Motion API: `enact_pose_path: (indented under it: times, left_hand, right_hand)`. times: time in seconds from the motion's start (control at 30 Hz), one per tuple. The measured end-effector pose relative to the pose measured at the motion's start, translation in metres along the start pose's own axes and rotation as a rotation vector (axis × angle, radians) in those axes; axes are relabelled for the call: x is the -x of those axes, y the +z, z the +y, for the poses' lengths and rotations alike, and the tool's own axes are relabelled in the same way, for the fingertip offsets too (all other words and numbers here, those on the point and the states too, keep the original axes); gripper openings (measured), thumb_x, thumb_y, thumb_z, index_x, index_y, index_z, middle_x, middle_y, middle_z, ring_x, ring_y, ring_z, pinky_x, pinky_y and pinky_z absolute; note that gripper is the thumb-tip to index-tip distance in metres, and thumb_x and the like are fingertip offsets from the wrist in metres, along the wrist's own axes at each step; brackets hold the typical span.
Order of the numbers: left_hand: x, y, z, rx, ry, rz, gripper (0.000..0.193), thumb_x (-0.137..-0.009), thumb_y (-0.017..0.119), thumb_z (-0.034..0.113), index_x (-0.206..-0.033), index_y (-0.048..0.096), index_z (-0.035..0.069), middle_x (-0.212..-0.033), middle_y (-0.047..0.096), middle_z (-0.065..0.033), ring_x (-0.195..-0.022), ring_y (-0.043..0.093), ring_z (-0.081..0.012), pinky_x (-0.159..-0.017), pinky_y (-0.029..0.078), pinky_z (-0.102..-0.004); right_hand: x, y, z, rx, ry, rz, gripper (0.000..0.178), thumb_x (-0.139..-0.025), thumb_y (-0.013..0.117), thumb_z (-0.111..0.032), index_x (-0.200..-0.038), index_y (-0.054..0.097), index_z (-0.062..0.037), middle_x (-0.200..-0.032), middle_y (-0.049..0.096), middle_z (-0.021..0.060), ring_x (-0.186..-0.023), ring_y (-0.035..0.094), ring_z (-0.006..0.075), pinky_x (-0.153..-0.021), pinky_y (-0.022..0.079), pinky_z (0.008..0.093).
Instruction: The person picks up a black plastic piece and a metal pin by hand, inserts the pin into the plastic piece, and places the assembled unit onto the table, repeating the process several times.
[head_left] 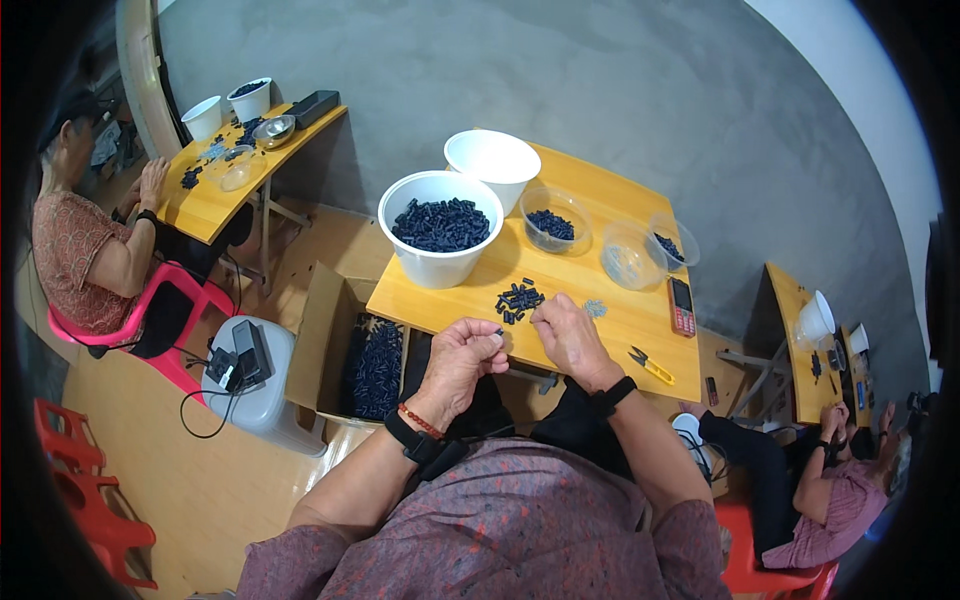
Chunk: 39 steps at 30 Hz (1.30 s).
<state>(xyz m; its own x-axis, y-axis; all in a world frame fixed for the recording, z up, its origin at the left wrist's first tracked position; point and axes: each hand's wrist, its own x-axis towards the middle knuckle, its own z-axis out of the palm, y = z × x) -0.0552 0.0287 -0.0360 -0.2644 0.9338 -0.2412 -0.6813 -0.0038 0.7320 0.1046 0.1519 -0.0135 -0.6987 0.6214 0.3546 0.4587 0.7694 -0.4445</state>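
Above the near edge of the wooden table [460, 305], my left hand [462, 365] pinches a small black piece [499, 332] between thumb and forefinger. My right hand [575, 340] is beside it, fingers curled together over the table edge; whatever they hold is hidden. Just beyond my hands lies a loose pile of short black cylindrical pieces [517, 301]. Next to my right hand is a little heap of tiny pale grey-blue parts [595, 308]. Yellow-handled thread snips [655, 368] rest to the right, blades slightly apart.
A white bucket [437, 268] full of black pieces stands before another white bucket [492, 160]. Clear plastic bowls [632, 262] sit farther right, near a red keypad phone [682, 306]. An open carton [310, 345] of black pieces is below left. People sit at tables on both sides.
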Motion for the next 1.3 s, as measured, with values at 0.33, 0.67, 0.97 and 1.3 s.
enact_pose_path:
  times: [0.33,0.67,0.97,1.3]
  left_hand:
    - [0.003,0.007,-0.011,-0.073,-0.016,-0.055,0.010,-0.089,0.065,0.000,-0.099,0.061,0.001,-0.079,0.064,-0.0054,-0.067,0.062,-0.0134,-0.064,0.057,-0.0291]
    - [0.007,0.010,-0.018,-0.083,-0.047,-0.114,0.010,-0.090,0.063,-0.001,-0.100,0.060,-0.001,-0.084,0.066,-0.0091,-0.072,0.067,-0.0177,-0.070,0.060,-0.0322]
    - [0.010,0.011,-0.017,-0.068,-0.061,-0.178,0.010,-0.090,0.065,0.000,-0.100,0.061,-0.001,-0.087,0.067,-0.0107,-0.072,0.068,-0.0198,-0.070,0.060,-0.0322]
    - [0.009,0.010,-0.018,-0.085,-0.070,-0.199,0.011,-0.090,0.065,0.001,-0.100,0.062,-0.001,-0.088,0.067,-0.0112,-0.070,0.067,-0.0190,-0.068,0.059,-0.0309]
  right_hand:
    - [0.035,-0.009,-0.001,-0.052,-0.073,0.075,0.005,-0.088,0.056,-0.001,-0.093,0.055,0.0000,-0.089,0.057,0.0211,-0.084,0.057,0.0424,-0.072,0.048,0.0464]
    - [0.053,-0.020,-0.029,-0.908,0.376,-0.020,0.009,-0.091,0.063,-0.001,-0.099,0.061,0.0018,-0.086,0.065,0.0047,-0.074,0.062,0.0085,-0.065,0.052,0.0232]
    - [0.048,-0.019,-0.025,-0.945,0.320,0.025,0.009,-0.091,0.062,0.000,-0.100,0.064,0.0025,-0.088,0.067,0.0051,-0.075,0.064,0.0088,-0.067,0.054,0.0225]
    - [0.046,-0.015,-0.031,-0.947,0.320,0.039,0.009,-0.092,0.061,0.001,-0.100,0.064,0.0021,-0.088,0.067,0.0043,-0.076,0.064,0.0082,-0.069,0.053,0.0221]
